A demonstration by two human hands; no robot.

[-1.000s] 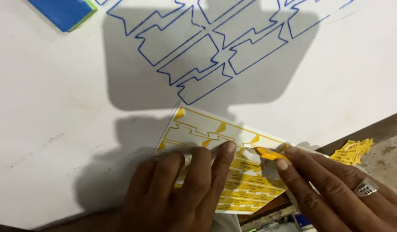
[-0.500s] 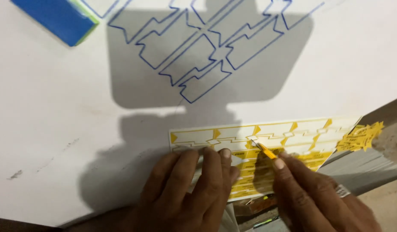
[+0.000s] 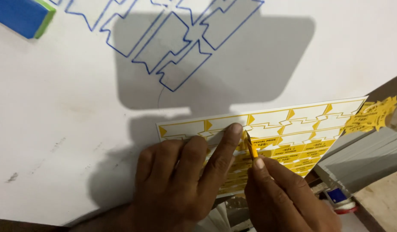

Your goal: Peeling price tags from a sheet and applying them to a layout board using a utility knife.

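A white sheet of yellow label stickers (image 3: pixel 293 129) lies on the white tabletop (image 3: pixel 69 120), partly over its near edge. Many upper labels are peeled away, leaving white outlines. My left hand (image 3: pixel 181 180) presses flat on the sheet's left part, fingers spread, index fingertip near the middle. My right hand (image 3: pixel 288 197) pinches a small thin yellow tool (image 3: pixel 251 148), its tip touching the sheet right beside my left index finger.
A clump of peeled yellow stickers (image 3: pixel 372 116) sits at the sheet's right end. Blue outlined sticker shapes (image 3: pixel 172 43) lie on the table farther back. A blue block with a green edge (image 3: pixel 22 17) is at top left. Grey and wooden surfaces show at the lower right.
The view has shifted and the sheet now lies turned more level. My right hand has brought the yellow tool closer to my left index finger.
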